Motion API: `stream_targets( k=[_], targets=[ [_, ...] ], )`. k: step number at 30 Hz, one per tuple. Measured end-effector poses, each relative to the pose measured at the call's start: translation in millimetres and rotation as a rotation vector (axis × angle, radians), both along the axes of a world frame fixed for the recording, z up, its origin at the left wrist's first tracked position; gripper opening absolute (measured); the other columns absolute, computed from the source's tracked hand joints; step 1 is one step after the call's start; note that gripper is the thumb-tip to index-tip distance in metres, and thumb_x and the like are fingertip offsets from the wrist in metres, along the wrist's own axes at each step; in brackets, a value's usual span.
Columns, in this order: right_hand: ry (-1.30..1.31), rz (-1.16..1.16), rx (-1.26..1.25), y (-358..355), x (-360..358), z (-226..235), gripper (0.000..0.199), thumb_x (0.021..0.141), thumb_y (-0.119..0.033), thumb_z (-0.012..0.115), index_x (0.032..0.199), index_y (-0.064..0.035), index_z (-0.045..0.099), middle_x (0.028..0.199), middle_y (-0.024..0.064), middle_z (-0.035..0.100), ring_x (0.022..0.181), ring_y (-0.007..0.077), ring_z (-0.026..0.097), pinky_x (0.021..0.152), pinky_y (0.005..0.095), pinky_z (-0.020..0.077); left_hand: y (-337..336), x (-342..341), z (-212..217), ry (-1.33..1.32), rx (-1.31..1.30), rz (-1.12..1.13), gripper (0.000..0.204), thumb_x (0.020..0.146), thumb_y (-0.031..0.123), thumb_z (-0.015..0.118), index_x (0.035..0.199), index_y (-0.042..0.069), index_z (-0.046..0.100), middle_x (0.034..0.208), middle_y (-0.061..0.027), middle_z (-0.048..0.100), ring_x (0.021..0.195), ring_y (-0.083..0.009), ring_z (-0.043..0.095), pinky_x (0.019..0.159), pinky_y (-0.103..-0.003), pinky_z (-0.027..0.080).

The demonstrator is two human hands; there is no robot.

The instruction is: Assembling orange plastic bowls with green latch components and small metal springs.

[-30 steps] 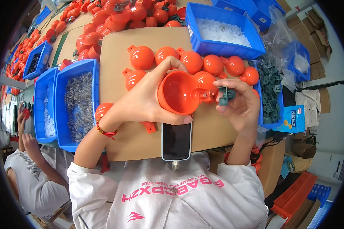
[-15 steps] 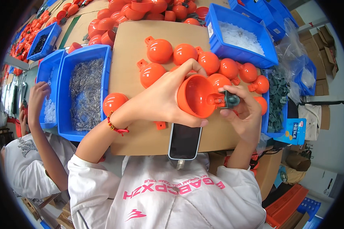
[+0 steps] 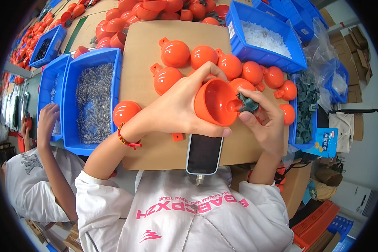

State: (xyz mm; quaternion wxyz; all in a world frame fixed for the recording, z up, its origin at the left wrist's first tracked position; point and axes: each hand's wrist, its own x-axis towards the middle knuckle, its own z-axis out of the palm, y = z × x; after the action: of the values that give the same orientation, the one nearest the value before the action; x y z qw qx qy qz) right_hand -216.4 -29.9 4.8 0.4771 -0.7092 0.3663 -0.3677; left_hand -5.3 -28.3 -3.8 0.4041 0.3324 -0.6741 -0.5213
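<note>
In my left hand (image 3: 178,105) is a round orange plastic cup (image 3: 208,103), gripped by its rim with the open side facing me. My right hand (image 3: 268,126) pinches a dark green plastic clip (image 3: 248,104) against the tab on the cup's right side. Whether the clip is fully seated there cannot be made out. Several more orange cups lie face down on the cardboard sheet (image 3: 149,155) around my hands, such as one cup (image 3: 175,53) beyond my left wrist. Below the held cup lies a phone (image 3: 203,155) with a dark screen.
To the left are a blue bin of metal springs (image 3: 94,96) and another blue bin (image 3: 54,80), where a co-worker's hand (image 3: 48,119) reaches. A blue bin of clear plastic pieces (image 3: 266,38) stands at far right, green clips (image 3: 304,109) below it. Orange cups (image 3: 155,8) pile at the back.
The green clip has turned in my right hand, now slanting across the cup's tab. The cup has shifted very slightly. At the left, the co-worker's hand has moved lower into the bin.
</note>
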Motion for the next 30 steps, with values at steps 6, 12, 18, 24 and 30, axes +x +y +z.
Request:
stream_targets(
  k=[6,12,18,24,30],
  targets=[
    [0.094,0.060,-0.111,-5.4,5.8,16.3,0.037,0.074,-0.008,0.066,0.110,-0.0001,0.056,0.093,0.0066,0.059,0.077,0.0091,0.053,0.063,0.0211,0.0442,0.6,1.0,4.6,0.050,-0.030,0.020,0.066,0.055,0.024,0.080,0.105,0.004,0.042,0.098,-0.0054,0.049,0.094,-0.0159,0.051,0.082,-0.029,0.041],
    [0.146,0.065,-0.324,-8.4,15.8,27.7,0.038,0.069,-0.001,0.065,0.106,-0.0039,0.059,0.090,0.0071,0.060,0.077,0.0145,0.055,0.064,0.0244,0.0445,-2.1,5.3,7.9,0.191,0.059,-0.004,0.065,0.055,0.023,0.080,0.106,0.005,0.043,0.098,-0.0040,0.049,0.096,-0.0158,0.050,0.084,-0.030,0.039],
    [0.082,0.066,-0.478,-12.5,21.4,22.1,0.035,0.065,0.001,0.066,0.099,-0.0059,0.062,0.087,0.0067,0.059,0.075,0.0172,0.057,0.064,0.0264,0.0465,-0.6,2.3,8.5,0.341,0.124,0.049,0.064,0.054,0.022,0.080,0.105,0.006,0.043,0.102,-0.0042,0.048,0.096,-0.0147,0.048,0.084,-0.029,0.039],
    [0.042,0.011,-0.667,-12.2,25.1,14.6,0.034,0.060,0.000,0.069,0.094,-0.0088,0.065,0.082,0.0063,0.058,0.068,0.0167,0.056,0.055,0.0274,0.0454,-4.4,9.3,1.0,0.321,0.060,-0.034,0.062,0.053,0.020,0.081,0.099,0.010,0.040,0.102,-0.0048,0.047,0.096,-0.0129,0.048,0.083,-0.027,0.039],
    [0.061,-0.002,-0.767,-14.1,23.5,10.2,0.036,0.057,-0.003,0.071,0.092,-0.0111,0.065,0.080,0.0050,0.055,0.065,0.0170,0.053,0.054,0.0284,0.0435,-0.5,6.7,5.4,0.377,0.168,-0.043,0.064,0.052,0.019,0.081,0.097,0.011,0.037,0.100,-0.0044,0.048,0.093,-0.0120,0.048,0.080,-0.025,0.040]
  ],
)
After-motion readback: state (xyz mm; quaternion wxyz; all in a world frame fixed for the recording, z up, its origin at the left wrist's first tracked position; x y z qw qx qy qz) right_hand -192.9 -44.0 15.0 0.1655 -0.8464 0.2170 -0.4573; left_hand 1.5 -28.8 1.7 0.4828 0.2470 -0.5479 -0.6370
